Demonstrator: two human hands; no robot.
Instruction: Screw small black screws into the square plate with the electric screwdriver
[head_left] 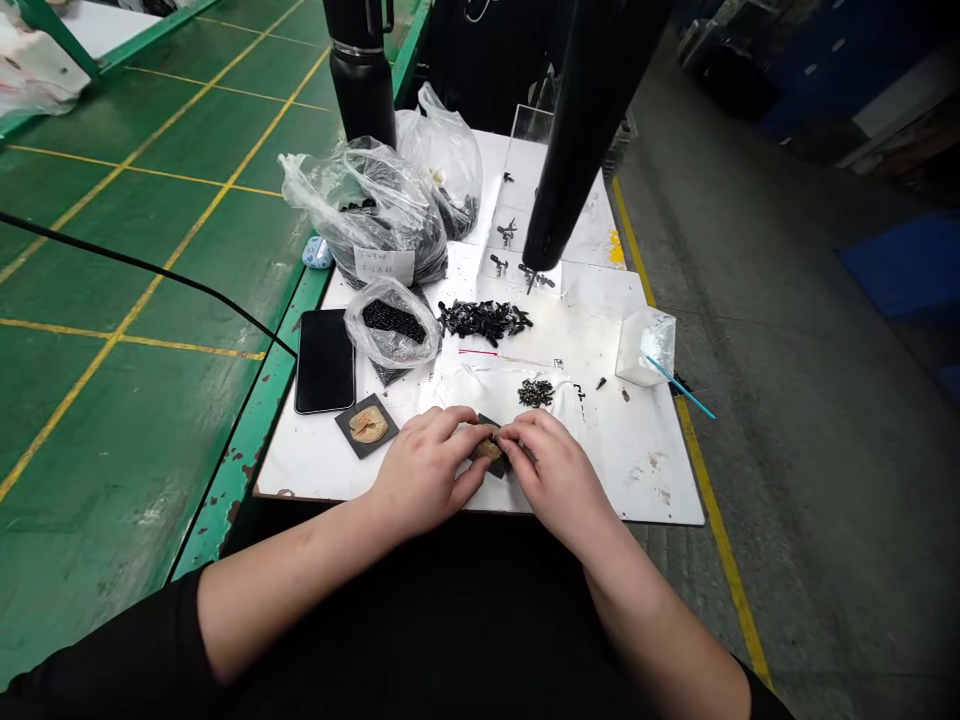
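At the front of the white table, my left hand point(433, 465) curls its thumb and fingers round a small tan lump point(489, 449) on a dark square pad point(493, 468). My right hand point(556, 472) meets it there, its thumb and fingertips pinched together at the lump's right side; whatever is between them is too small to make out. Left of my hands lies another dark square pad point(384, 448) bearing a similar tan, rounded piece point(369, 425). Just beyond my right hand is a small pile of shiny dark bits point(535, 392).
A black phone point(325, 361), an open bag of black beads point(393, 322) and a heap of black parts point(486, 319) lie on the white table point(630, 455). Large plastic bags point(382, 215) and a black bottle point(361, 90) stand behind. A white cup point(645, 346) sits right; a black column point(581, 130) hangs overhead.
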